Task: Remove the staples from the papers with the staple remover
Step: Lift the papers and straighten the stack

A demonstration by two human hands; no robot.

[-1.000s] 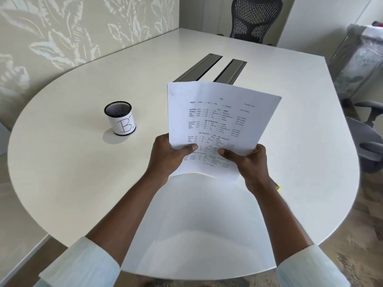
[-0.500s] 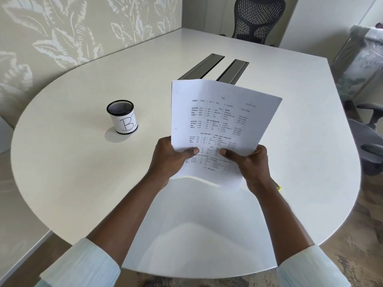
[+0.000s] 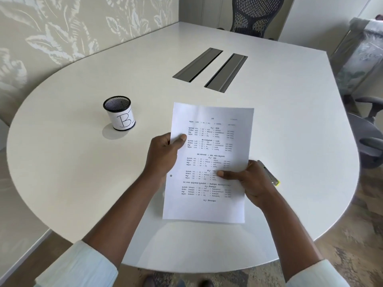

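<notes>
White printed papers (image 3: 209, 154) are held low over the white table (image 3: 83, 162), with the text facing me. My left hand (image 3: 165, 156) pinches the left edge, thumb on top. My right hand (image 3: 250, 181) grips the right edge lower down, thumb on the page. A slim metal tool with a yellow-green end (image 3: 270, 176), perhaps the staple remover, lies on the table just behind my right hand, partly hidden. No staple is visible on the page.
A black mesh cup labelled "B" (image 3: 120, 113) stands to the left of the papers. Two grey cable slots (image 3: 210, 69) are set in the table's middle. Office chairs stand at the far end (image 3: 255, 15) and at the right (image 3: 366, 139).
The papers have come down from a raised, tilted hold to nearly flat over the table. My left hand slid up the left edge; my right hand moved to the right edge.
</notes>
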